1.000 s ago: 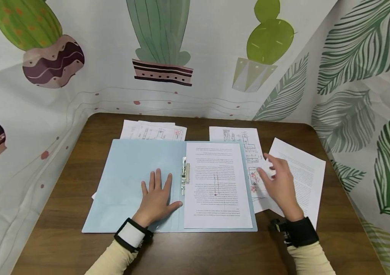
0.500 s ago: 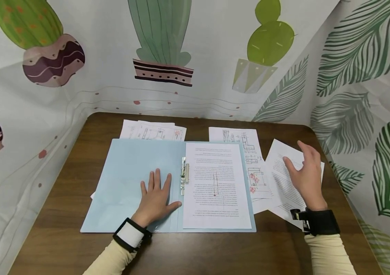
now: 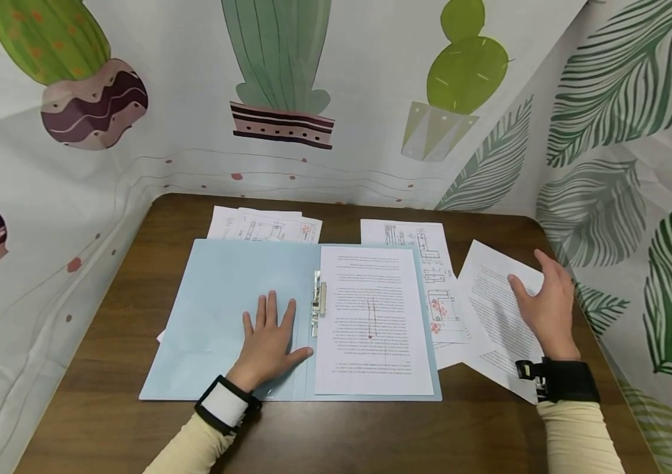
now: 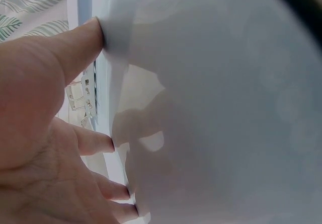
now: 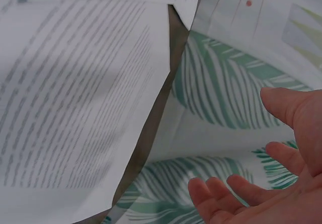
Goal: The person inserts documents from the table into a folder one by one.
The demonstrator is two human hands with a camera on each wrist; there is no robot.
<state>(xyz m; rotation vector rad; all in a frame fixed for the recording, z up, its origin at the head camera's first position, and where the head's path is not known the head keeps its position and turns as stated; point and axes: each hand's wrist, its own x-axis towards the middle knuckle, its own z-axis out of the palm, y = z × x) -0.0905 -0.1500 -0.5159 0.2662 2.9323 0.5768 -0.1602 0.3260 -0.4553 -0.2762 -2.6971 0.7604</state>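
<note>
On smooth blue folder — flat left hand.

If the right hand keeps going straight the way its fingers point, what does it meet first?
Probably the leaf-print backdrop at the table's far right edge. The right hand hovers open over the text sheet, fingers pointing away; depth is unclear.

Light-blue folder lies open flat on the table, metal clip at the spine. Printed text sheet lies skewed at the right, overlapping other pages.
</note>
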